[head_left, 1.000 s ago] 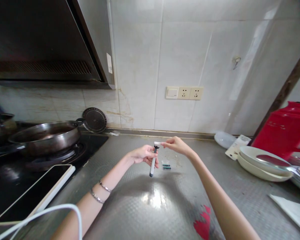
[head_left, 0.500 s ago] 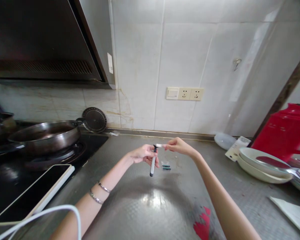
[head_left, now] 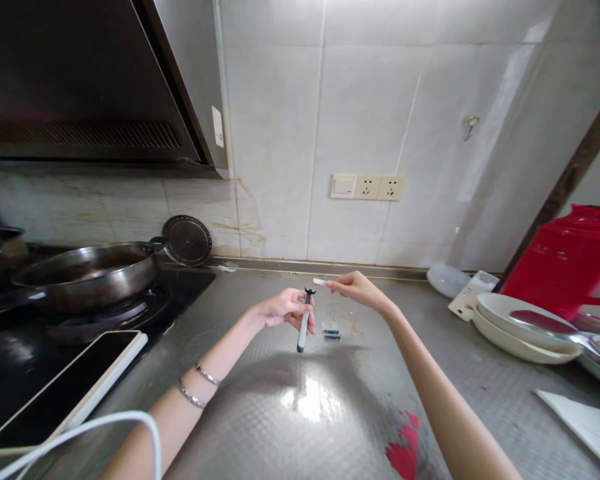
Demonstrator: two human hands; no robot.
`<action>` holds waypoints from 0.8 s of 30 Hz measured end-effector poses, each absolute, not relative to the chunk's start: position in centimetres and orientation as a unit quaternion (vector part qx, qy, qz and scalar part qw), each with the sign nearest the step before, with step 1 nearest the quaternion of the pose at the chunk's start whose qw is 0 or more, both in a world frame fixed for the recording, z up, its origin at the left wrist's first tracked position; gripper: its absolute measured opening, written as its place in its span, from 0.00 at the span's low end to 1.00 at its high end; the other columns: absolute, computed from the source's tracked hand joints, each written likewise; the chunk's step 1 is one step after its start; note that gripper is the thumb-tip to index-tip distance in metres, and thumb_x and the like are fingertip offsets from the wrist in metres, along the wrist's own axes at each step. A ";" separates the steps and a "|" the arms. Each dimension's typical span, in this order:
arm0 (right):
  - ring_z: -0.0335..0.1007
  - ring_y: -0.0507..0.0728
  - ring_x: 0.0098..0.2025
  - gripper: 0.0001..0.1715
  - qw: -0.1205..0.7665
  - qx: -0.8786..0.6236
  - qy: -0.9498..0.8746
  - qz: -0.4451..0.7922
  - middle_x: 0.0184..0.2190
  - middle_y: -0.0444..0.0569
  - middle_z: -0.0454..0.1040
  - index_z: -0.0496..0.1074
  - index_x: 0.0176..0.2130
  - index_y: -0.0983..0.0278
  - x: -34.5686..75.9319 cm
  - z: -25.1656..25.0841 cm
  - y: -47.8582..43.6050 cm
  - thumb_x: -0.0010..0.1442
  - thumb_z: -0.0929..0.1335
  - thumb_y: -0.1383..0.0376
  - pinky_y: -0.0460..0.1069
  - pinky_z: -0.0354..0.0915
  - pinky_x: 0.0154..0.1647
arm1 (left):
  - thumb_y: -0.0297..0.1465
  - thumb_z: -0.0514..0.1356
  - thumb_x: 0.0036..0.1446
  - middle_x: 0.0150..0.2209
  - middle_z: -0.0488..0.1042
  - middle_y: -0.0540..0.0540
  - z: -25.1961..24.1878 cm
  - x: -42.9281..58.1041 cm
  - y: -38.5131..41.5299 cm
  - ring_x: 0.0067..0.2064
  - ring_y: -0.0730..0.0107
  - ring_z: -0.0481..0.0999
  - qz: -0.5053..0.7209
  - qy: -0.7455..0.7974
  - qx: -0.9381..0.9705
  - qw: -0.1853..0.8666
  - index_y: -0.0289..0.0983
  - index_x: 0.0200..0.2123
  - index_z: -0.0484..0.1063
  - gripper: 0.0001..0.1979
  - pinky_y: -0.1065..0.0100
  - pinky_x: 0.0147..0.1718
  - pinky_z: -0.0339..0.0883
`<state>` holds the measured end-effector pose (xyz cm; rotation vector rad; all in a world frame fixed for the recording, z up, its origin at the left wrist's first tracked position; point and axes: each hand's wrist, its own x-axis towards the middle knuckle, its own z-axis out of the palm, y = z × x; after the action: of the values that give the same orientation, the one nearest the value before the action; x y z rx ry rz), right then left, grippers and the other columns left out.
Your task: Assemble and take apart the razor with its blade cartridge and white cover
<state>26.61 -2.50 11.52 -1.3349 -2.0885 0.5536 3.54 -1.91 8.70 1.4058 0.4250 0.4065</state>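
Observation:
My left hand (head_left: 283,309) is closed around a slim razor handle (head_left: 303,325), white with a dark tip, held upright above the steel counter (head_left: 300,413). My right hand (head_left: 353,289) pinches a small white razor head (head_left: 319,282) just above and to the right of the handle's forked top; the two parts are apart. A small pack of dark cartridges (head_left: 331,331) lies on the counter just below my right hand.
A steel pan (head_left: 87,270) sits on the black stove at left, with a tablet (head_left: 65,383) and white cable (head_left: 80,430) in front. Stacked white plates (head_left: 523,327) and a red jug (head_left: 567,260) stand at right. A red patch (head_left: 405,450) marks the counter.
The white head was at the handle's top a second ago; my right hand has lifted it slightly up and to the right, leaving the dark fork bare.

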 end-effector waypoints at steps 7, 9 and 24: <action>0.55 0.49 0.23 0.18 0.355 -0.511 -0.774 0.117 0.19 0.42 0.59 0.68 0.25 0.67 28.1 10.5 -1.0 0.54 0.60 0.57 0.44 0.53 0.23 | 0.35 0.62 0.49 0.29 0.75 0.41 9.9 2.8 -1.7 0.31 0.61 0.77 0.215 0.185 0.647 0.708 0.34 0.36 0.59 0.16 0.68 0.27 0.69; 0.57 0.50 0.23 0.16 0.394 -0.508 -0.756 0.123 0.22 0.43 0.62 0.67 0.27 0.66 27.5 10.6 -1.3 0.55 0.59 0.58 0.44 0.58 0.22 | 0.34 0.62 0.49 0.29 0.75 0.41 10.2 2.5 -1.6 0.31 0.60 0.77 0.237 0.189 0.650 0.697 0.34 0.36 0.59 0.15 0.65 0.29 0.69; 0.72 0.58 0.30 0.16 0.185 -0.653 -0.733 0.037 0.26 0.56 0.75 0.72 0.24 0.67 21.8 8.3 -3.1 0.53 0.61 0.61 0.46 0.62 0.28 | 0.33 0.60 0.51 0.29 0.75 0.44 11.6 1.8 -1.6 0.30 0.61 0.77 0.344 0.177 0.654 0.650 0.35 0.37 0.60 0.14 0.60 0.29 0.70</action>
<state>21.82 -3.15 8.25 -1.8411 -2.0649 0.1053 1.79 -1.57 11.56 1.4854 0.4015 0.7807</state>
